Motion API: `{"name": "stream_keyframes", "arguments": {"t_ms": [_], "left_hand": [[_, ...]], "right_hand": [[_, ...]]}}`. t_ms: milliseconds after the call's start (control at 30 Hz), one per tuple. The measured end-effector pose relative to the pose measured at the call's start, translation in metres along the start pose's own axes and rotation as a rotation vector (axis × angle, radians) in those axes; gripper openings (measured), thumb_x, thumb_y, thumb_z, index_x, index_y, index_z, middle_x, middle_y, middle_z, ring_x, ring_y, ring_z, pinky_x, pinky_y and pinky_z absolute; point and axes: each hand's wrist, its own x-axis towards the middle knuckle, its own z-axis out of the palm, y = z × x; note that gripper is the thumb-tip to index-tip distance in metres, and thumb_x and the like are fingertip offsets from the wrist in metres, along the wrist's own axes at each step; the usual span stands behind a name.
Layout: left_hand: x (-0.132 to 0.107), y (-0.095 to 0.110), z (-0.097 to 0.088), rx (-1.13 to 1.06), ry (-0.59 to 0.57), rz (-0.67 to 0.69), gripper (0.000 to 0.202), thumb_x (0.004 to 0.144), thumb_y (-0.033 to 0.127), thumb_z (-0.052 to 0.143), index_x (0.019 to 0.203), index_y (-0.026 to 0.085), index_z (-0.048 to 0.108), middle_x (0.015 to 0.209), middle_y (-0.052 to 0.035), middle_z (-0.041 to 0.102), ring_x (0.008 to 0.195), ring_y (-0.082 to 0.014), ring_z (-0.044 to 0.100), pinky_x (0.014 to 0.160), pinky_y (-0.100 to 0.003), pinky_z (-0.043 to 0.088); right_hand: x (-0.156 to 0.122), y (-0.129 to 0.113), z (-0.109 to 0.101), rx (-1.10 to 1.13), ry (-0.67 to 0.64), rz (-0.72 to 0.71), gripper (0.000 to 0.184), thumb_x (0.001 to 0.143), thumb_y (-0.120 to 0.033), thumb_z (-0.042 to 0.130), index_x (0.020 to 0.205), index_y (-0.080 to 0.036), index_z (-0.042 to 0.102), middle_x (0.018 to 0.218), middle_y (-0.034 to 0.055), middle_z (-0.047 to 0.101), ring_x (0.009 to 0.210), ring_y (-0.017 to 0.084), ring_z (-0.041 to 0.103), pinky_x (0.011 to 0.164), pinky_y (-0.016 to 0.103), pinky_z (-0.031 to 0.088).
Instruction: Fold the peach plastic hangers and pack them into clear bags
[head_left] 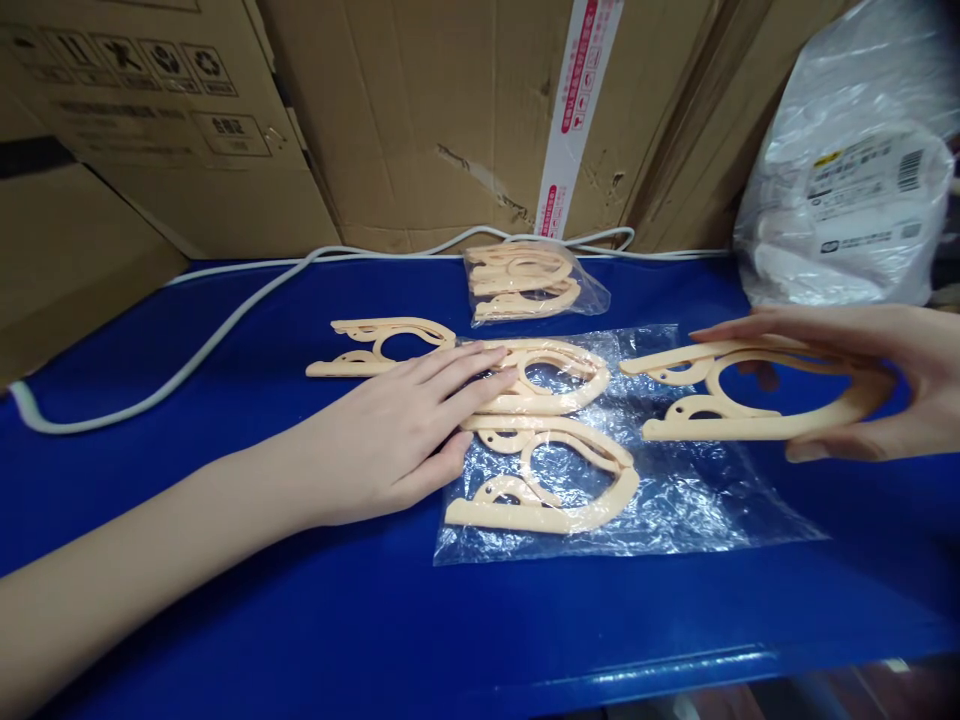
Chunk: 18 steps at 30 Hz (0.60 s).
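Gripping a loose hanger [727, 430] by its curved end at 3 o'clock: right hand [922, 375], likely to leave tips free toward 9. Left hand [409, 425] lies flat, ungripping, on bagged hangers [555, 430] at centre, probably stopping the clear bag [705, 500] sliding.

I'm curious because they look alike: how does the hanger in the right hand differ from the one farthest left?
The held hanger is in the right hand; the leftmost hanger lies on the blue surface. The held hanger looks larger in view; the leftmost hanger, smaller, is partly behind the left hand. Both are cream, open ends facing left.
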Motion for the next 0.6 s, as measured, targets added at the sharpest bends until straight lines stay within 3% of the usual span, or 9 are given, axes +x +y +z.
{"name": "stream_keyframes", "arguments": {"t_ms": [233,333,467,600], "left_hand": [[0.002,0.000,-0.001,0.003,0.018,0.020,0.050,0.099,0.021,0.035,0.149,0.016,0.037,0.157,-0.0109,0.035,0.146,-0.0260,0.030,0.118,-0.048,0.030],[0.003,0.001,-0.002,0.009,0.019,0.025,0.049,0.099,0.021,0.034,0.147,0.014,0.040,0.156,-0.0119,0.037,0.145,-0.0268,0.032,0.118,-0.049,0.031],[0.003,0.002,-0.002,0.031,0.013,0.033,0.049,0.100,0.021,0.032,0.146,0.011,0.041,0.156,-0.0132,0.037,0.144,-0.0272,0.032,0.118,-0.050,0.031],[0.002,0.001,-0.001,0.032,0.012,0.029,0.050,0.100,0.021,0.033,0.149,0.013,0.037,0.157,-0.0124,0.034,0.146,-0.0263,0.030,0.118,-0.049,0.031]], "right_hand": [[0.002,0.009,-0.001,0.083,-0.140,0.092,0.054,0.083,-0.042,0.073,0.134,-0.033,0.057,0.146,0.0085,0.050,0.134,0.033,0.046,0.077,0.026,0.060],[0.003,0.017,-0.004,0.059,-0.122,0.104,0.054,0.081,-0.042,0.074,0.132,-0.033,0.058,0.145,0.0098,0.051,0.131,0.033,0.049,0.079,0.028,0.059],[0.000,0.021,-0.006,0.090,-0.089,0.144,0.059,0.075,-0.048,0.077,0.130,-0.036,0.060,0.146,0.0075,0.051,0.134,0.034,0.045,0.070,0.029,0.060],[-0.007,0.003,0.009,0.075,-0.144,0.115,0.063,0.072,-0.061,0.075,0.127,-0.034,0.063,0.137,0.0074,0.059,0.110,0.029,0.065,0.061,0.026,0.060]]}}
